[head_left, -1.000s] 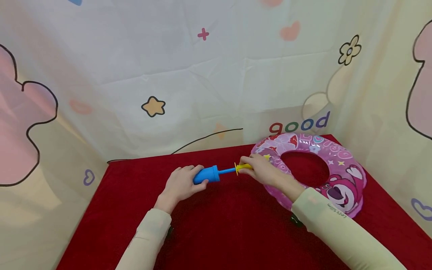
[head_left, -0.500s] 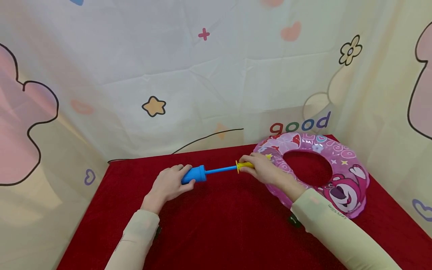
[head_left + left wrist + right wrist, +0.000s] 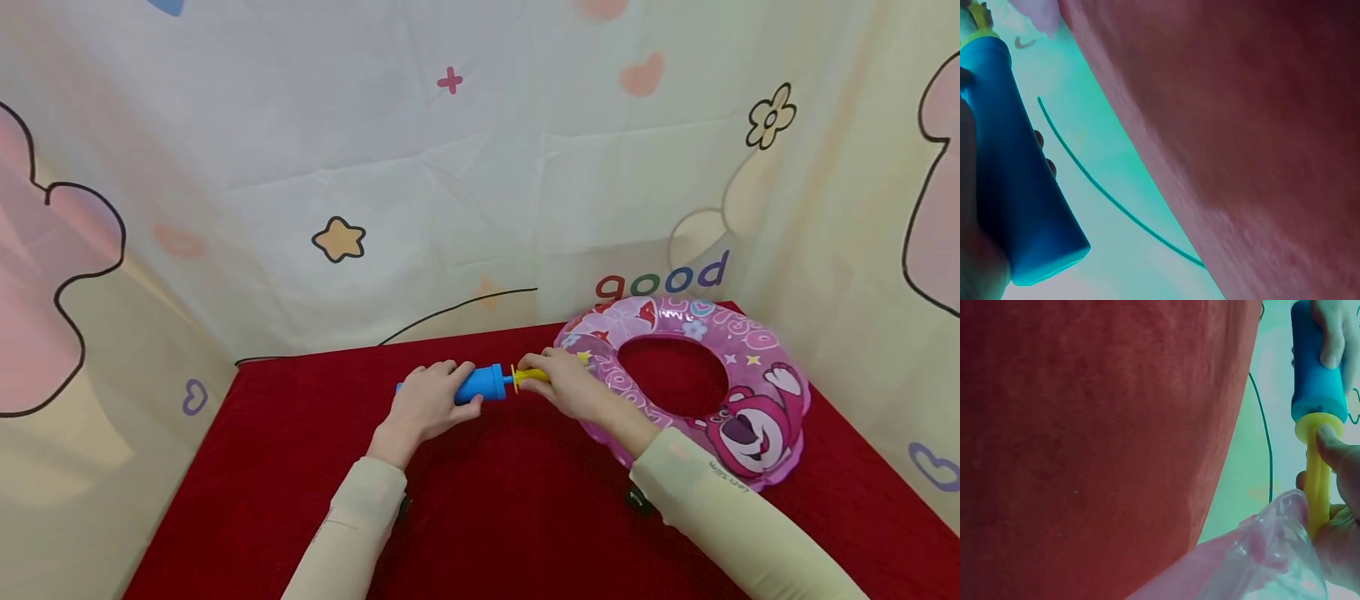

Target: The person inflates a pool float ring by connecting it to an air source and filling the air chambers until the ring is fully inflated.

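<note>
Vinyl, pink, thin-walled and glossy, makes up the inflatable swim ring (image 3: 759, 358), a fat hoop with a crinkled outer edge and a printed bear, flowers, stars and lettering. It lies on the bench (image 3: 480, 508), which is covered in deep red cloth with a soft, short-napped look.

To the left of the ring, in the head view, is the hand pump (image 3: 486, 384) — a smooth blue cylinder with a wider collar at the end toward the ring. A short stretch of slim blue rod (image 3: 509, 380) shows at that collar, and beyond it, nearer the ring, comes the yellow handle (image 3: 536, 375) with its flat round flange.

The left hand (image 3: 431, 400), farther from the ring, has its fingers wrapped over the pump's barrel, with the thumb on the opposite side. The right hand (image 3: 572, 387) is just beside the ring, in front of its left edge; its fingers are curled firmly round the handle, and in the right wrist view the thumb lies along it, close to the flange. Both wrists emerge from pale, loose cloth sleeves (image 3: 352, 525).

Behind the ring hangs a creased, light fabric backdrop (image 3: 247, 267) — printed with stars, hearts and the word "good" directly above the ring's far edge.
</note>
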A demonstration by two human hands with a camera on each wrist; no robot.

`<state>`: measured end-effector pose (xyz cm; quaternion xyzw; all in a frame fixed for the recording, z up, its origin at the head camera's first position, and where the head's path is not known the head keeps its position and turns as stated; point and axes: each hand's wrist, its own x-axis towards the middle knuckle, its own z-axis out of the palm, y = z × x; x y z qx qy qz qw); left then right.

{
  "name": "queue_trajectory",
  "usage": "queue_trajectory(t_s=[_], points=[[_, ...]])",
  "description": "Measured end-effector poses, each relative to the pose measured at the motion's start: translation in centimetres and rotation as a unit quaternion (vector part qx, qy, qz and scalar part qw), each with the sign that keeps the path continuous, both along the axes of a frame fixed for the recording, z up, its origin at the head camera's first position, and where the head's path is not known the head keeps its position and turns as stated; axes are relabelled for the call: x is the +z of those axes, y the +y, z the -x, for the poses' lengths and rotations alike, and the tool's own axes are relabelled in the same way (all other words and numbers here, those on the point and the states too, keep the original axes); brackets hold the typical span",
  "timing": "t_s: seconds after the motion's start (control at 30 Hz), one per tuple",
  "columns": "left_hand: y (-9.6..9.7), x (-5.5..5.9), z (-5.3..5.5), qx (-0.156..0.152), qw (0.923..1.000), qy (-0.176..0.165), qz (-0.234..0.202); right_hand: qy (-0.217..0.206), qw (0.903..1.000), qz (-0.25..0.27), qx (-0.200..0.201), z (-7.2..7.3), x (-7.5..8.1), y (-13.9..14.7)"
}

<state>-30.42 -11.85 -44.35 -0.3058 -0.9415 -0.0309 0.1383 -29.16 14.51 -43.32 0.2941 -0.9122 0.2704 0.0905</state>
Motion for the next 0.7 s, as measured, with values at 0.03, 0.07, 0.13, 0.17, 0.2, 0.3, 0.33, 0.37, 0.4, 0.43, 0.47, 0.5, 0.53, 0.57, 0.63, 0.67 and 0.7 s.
queue_trajectory(t_s=[0.03,0.07,0.13,0.17,0.2,0.3,0.33,0.37,0.4,0.43,0.47,0.5,0.53,0.57,0.63,0.67,0.7], points=[[0.2,0.0,0.0,0.0,1.0,0.001,0.001,-0.001,1.0,-0.001,0.003,0.0,-0.1,0.0],[0.4,-0.1,-0.1,0.001,1.0,0.002,0.001,-0.004,1.0,0.0,0.005,0.0,-0.2,-0.1],[0.4,-0.2,-0.1,0.0,1.0,0.002,-0.004,-0.007,0.9999,0.001,0.007,-0.1,-0.3,0.0],[0.3,-0.3,-0.1,0.0,1.0,0.002,-0.007,-0.01,0.9999,0.001,0.009,-0.1,-0.3,0.1],[0.0,-0.4,-0.1,-0.001,0.9999,0.001,-0.011,-0.011,0.9999,0.0,0.009,-0.2,-0.3,0.2],[-1.3,-0.6,0.0,-0.001,0.9999,0.001,-0.015,-0.015,0.9998,-0.001,0.012,-0.2,-0.1,0.6],[-1.9,-0.7,0.1,-0.002,0.9998,0.002,-0.017,-0.015,0.9998,-0.002,0.012,-0.1,-0.1,0.7],[-2.5,-0.7,0.1,-0.003,0.9998,0.002,-0.02,-0.016,0.9998,-0.003,0.014,-0.1,0.0,0.9],[-3.1,-0.6,0.1,-0.002,0.9998,0.002,-0.02,-0.015,0.9998,-0.004,0.015,0.0,0.1,1.0],[-3.7,-0.5,0.1,-0.003,0.9997,0.003,-0.023,-0.014,0.9998,-0.004,0.015,0.0,0.2,1.1],[-4.3,-0.4,0.1,-0.003,0.9997,0.005,-0.025,-0.015,0.9998,-0.003,0.015,0.1,0.3,1.2],[-4.8,-0.3,0.1,-0.003,0.9996,0.006,-0.028,-0.016,0.9998,-0.002,0.014,0.1,0.4,1.3],[-5.4,-0.2,0.1,-0.003,0.9994,0.007,-0.033,-0.017,0.9998,-0.002,0.013,0.2,0.5,1.4],[-6.0,-0.1,0.1,-0.001,0.9994,0.008,-0.034,-0.019,0.9998,-0.002,0.011,0.2,0.6,1.5],[-7.0,0.0,0.0,0.006,0.9992,0.012,-0.037,-0.023,0.9997,-0.003,0.009,0.3,0.8,1.6],[-7.4,0.1,-0.1,0.01,0.9992,0.013,-0.035,-0.027,0.9996,-0.003,0.007,0.3,0.9,1.7],[-7.8,0.1,-0.2,0.014,0.9992,0.011,-0.036,-0.028,0.9996,-0.004,0.006,0.3,0.9,1.7]])
